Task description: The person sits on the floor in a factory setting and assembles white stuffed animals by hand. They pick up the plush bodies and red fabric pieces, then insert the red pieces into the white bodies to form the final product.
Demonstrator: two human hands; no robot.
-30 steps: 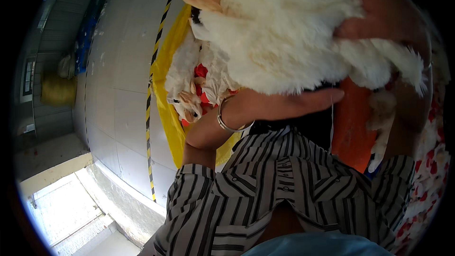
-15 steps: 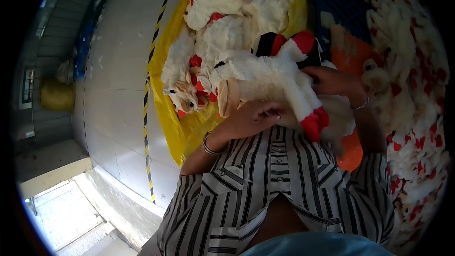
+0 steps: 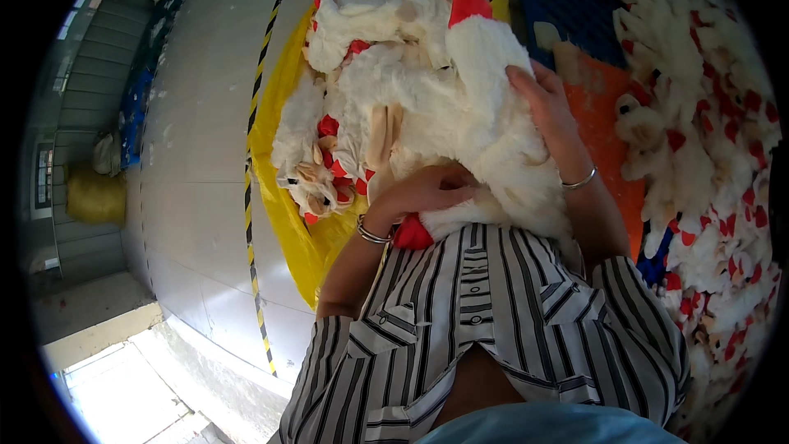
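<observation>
A white plush toy with red tips and beige ears lies across my lap and the front of the yellow bag. It looks soft and unfilled. My right hand grips its right edge, thumb on top. Lower down, my left hand is closed on the near part of the plush, just above one red tip; some of its fingers sink out of sight in the fur. Another red tip points away from me at the far end.
Before me an open yellow plastic bag holds a heap of similar white plush pieces. A large pile of them lies at the right, beside an orange surface and a blue crate. Black-and-yellow tape marks the floor on the left.
The plush toy has been turned, one red tip now pointing away and another near my left wrist. My right hand moved up and left. A striped black, red and white piece is no longer visible.
</observation>
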